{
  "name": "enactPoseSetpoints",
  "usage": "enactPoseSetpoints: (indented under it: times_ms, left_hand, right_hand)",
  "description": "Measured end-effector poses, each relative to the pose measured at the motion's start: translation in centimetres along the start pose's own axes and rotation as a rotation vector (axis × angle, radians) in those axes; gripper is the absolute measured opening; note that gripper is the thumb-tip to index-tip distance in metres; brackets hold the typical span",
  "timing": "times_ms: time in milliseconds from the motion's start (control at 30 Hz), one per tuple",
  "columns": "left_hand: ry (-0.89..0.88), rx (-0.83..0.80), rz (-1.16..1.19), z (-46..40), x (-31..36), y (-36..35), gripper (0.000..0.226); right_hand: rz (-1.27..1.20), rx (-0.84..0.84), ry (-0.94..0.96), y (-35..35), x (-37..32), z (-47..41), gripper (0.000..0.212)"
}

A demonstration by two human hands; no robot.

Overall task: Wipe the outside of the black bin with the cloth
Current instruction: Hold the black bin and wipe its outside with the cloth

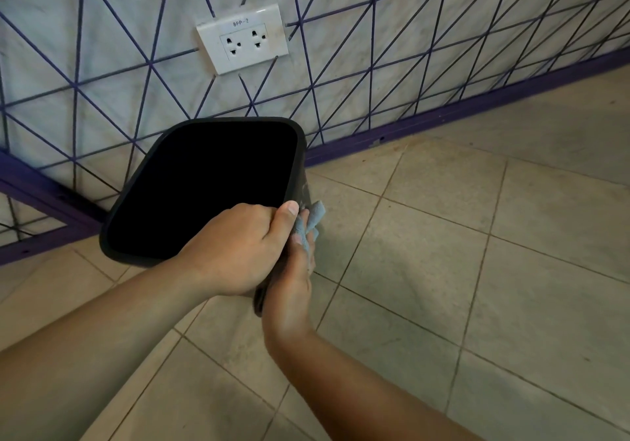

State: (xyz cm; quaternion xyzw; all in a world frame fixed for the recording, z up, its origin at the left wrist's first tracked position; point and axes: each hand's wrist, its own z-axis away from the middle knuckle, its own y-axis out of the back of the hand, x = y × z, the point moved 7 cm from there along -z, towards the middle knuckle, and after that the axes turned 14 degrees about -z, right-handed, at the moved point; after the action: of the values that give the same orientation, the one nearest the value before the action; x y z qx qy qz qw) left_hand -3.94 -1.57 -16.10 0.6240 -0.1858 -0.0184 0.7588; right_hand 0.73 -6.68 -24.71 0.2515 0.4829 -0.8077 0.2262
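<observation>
Frame centre: left hand (pixel 238 249) grips the black bin (pixel 143 174) rim, tilting it steady; right hand (pixel 289 280) grip presses cloth (pixel 312 217) against the outer wall.

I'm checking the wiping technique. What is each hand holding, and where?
The left hand holds the black bin by its near rim corner. The right hand presses a blue cloth to the bin's outer side.
</observation>
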Motion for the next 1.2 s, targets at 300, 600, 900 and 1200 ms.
enactPoseSetpoints:
  times_ms: [300,600,900,1200]
  left_hand:
    - [-0.016,-0.005,-0.008,-0.1,0.1,0.2,0.055]
    - [0.003,-0.066,0.060,0.4,-0.5,0.1,0.053]
    - [0.073,-0.128,0.086,1.2,-1.4,1.2,0.029]
    - [0.174,-0.127,0.189,1.7,-1.5,-0.2,0.044]
  right_hand:
    - [0.027,-0.024,0.025,-0.1,-0.1,-0.1,0.056]
    - [0.074,-0.130,0.066,0.2,0.8,1.4,0.072]
    - [0.090,-0.159,-0.019,3.7,2.3,1.7,0.069]
    - [0.185,-0.160,0.128,1.9,-0.7,-0.2,0.076]
